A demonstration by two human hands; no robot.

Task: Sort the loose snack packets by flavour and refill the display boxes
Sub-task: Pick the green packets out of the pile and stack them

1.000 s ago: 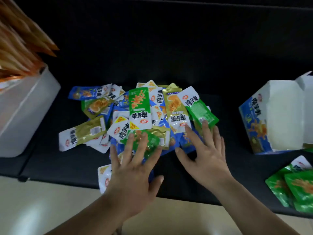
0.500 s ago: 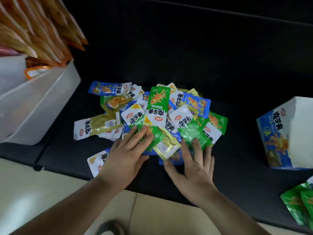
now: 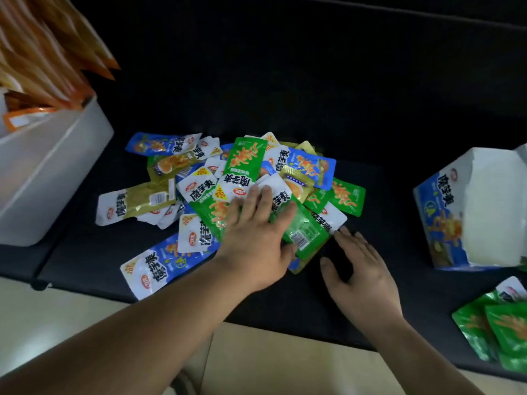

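A heap of loose snack packets (image 3: 245,178) in green, blue and gold lies on the black surface (image 3: 285,81). My left hand (image 3: 256,232) lies flat on the heap's near side, straight fingers pressing on green packets (image 3: 306,232). My right hand (image 3: 359,269) hovers just right of the heap with fingers spread, its fingertips beside the white end of a packet (image 3: 330,219); it holds nothing. A blue display box (image 3: 445,212) stands open at the right. A small stack of green packets (image 3: 493,329) lies at the near right.
A white bin (image 3: 42,172) holding orange packets (image 3: 42,52) stands at the left. The black surface's front edge runs along the bottom, with a pale floor (image 3: 271,360) below it.
My left hand has slid right and further onto the heap, over green packets. My right hand has drawn back off the heap to its right side. The camera has moved closer.
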